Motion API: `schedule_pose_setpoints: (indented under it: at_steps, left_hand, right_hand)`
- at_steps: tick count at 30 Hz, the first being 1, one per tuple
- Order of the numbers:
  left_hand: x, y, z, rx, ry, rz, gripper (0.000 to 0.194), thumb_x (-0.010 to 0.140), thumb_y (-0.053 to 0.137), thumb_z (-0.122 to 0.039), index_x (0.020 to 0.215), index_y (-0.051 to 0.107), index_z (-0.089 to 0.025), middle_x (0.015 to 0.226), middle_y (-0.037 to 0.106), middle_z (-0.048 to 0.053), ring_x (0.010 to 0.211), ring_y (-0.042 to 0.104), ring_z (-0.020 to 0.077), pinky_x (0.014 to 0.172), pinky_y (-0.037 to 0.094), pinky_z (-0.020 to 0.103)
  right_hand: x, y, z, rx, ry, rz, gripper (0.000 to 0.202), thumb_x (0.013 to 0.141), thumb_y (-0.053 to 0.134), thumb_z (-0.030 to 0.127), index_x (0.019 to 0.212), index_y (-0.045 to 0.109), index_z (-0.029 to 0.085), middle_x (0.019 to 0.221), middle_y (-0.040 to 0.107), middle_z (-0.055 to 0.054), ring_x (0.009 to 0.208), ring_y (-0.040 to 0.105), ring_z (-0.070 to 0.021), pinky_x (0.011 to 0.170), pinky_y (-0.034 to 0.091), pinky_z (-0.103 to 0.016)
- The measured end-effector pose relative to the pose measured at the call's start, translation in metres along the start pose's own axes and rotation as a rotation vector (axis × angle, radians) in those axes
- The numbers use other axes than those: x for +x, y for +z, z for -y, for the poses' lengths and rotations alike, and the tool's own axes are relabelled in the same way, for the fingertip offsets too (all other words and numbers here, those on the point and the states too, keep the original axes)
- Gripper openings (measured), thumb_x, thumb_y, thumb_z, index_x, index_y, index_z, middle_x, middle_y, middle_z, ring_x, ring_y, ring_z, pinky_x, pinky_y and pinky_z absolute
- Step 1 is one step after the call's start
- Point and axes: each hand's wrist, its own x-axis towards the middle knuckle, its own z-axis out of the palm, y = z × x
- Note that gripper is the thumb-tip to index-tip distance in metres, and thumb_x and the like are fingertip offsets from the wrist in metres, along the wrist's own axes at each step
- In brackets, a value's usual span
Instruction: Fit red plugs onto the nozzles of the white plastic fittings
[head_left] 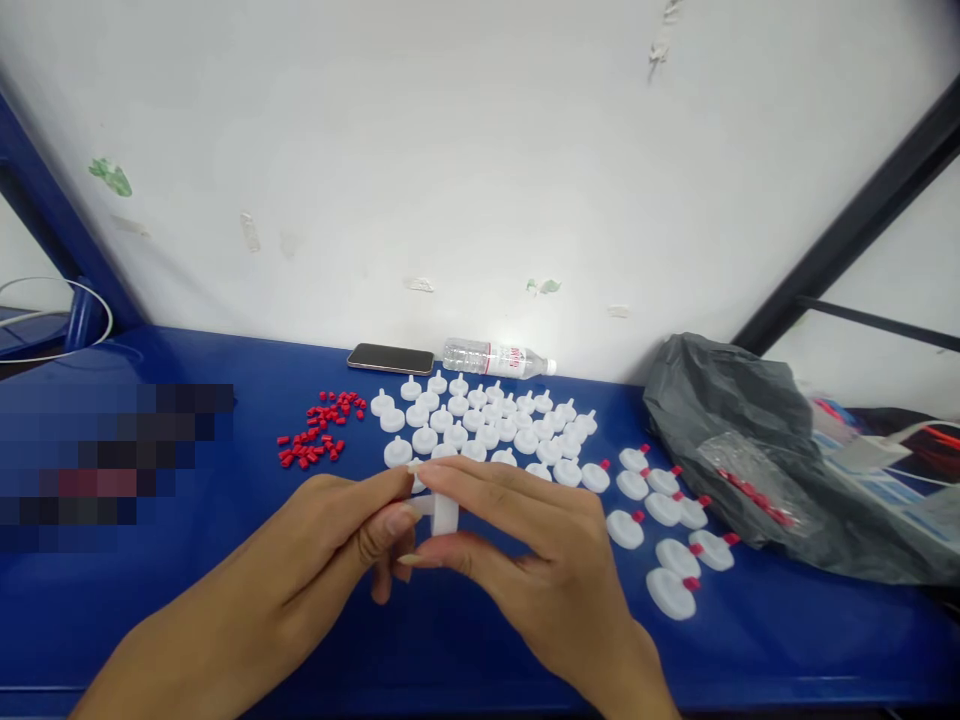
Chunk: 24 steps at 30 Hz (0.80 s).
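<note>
My right hand (532, 530) grips a white round cap with a thin spout (445, 514), its disc on edge between thumb and fingers. At the end of that spout, the fingers of my left hand (330, 540) are pinched together; whatever is between them is hidden. Beyond my hands, many similar white spouted caps (487, 434) stand on the blue table (225, 620), spouts mostly up. Small red caps (304, 455) lie loose in a heap to the left. On the right, several white caps with red tips on their spouts (671, 592) lie on their sides or tilted.
A dark phone (390, 358) and a clear plastic bottle (495, 358) lie along the wall. At right, a grey plastic bag (720, 400) carries a clear bag of red caps (757, 497). A pixelated patch (97, 470) covers the table's left side.
</note>
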Motion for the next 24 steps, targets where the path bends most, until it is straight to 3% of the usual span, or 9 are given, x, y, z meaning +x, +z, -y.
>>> schedule_pose_setpoints:
  at_steps: [6,11,15,17,19,24]
  left_hand:
    - [-0.008,-0.001,0.003,-0.059,-0.095,-0.033,0.04,0.108,0.043,-0.051,0.088,0.072,-0.032,0.071,0.072,-0.005,0.068,0.069,0.0127,0.069,0.057,0.018]
    - [-0.012,0.002,0.001,-0.123,-0.182,-0.025,0.042,0.11,0.04,-0.048,0.088,0.07,-0.03,0.069,0.07,-0.005,0.065,0.067,0.012,0.069,0.057,0.018]
    - [-0.005,0.004,0.002,-0.074,-0.071,-0.013,0.038,0.109,0.041,-0.044,0.09,0.071,-0.03,0.072,0.072,-0.004,0.068,0.068,0.0137,0.068,0.057,0.019]
    - [0.001,0.003,0.0,-0.033,-0.003,0.007,0.036,0.108,0.043,-0.043,0.089,0.07,-0.03,0.076,0.074,-0.004,0.071,0.069,0.0147,0.068,0.057,0.019]
    - [0.006,-0.001,-0.002,-0.004,-0.026,0.001,0.037,0.107,0.042,-0.043,0.086,0.068,-0.029,0.076,0.073,-0.005,0.071,0.069,0.0146,0.068,0.055,0.02]
    - [0.014,-0.027,0.011,0.223,-0.271,-0.103,0.04,0.102,0.044,-0.056,0.081,0.065,-0.028,0.062,0.064,-0.008,0.056,0.061,0.0135,0.058,0.043,0.023]
  right_hand:
    - [0.0,0.005,0.001,-0.031,-0.081,-0.026,0.031,0.094,0.078,0.024,0.123,0.076,0.017,0.122,0.081,-0.004,0.112,0.077,-0.0156,0.105,0.059,-0.022]
    - [0.0,0.008,0.005,-0.085,-0.162,-0.023,0.026,0.102,0.068,0.027,0.128,0.073,0.023,0.121,0.081,-0.002,0.111,0.077,-0.0157,0.101,0.062,-0.026]
    - [-0.004,0.005,0.009,-0.209,-0.073,0.07,0.027,0.107,0.059,0.019,0.132,0.07,0.019,0.13,0.076,-0.005,0.117,0.074,-0.0149,0.107,0.057,-0.023]
    - [-0.006,-0.001,0.009,-0.262,0.011,0.139,0.031,0.106,0.059,0.02,0.136,0.068,0.025,0.131,0.074,-0.003,0.114,0.074,-0.0155,0.104,0.059,-0.025]
    - [-0.006,-0.012,0.009,-0.314,0.058,0.146,0.03,0.104,0.06,0.021,0.132,0.069,0.03,0.129,0.072,-0.003,0.108,0.075,-0.0162,0.096,0.063,-0.027]
    - [-0.003,-0.057,0.008,-0.524,0.086,-0.064,0.014,0.099,0.066,0.021,0.108,0.073,0.029,0.11,0.075,-0.004,0.101,0.075,-0.0205,0.088,0.063,-0.031]
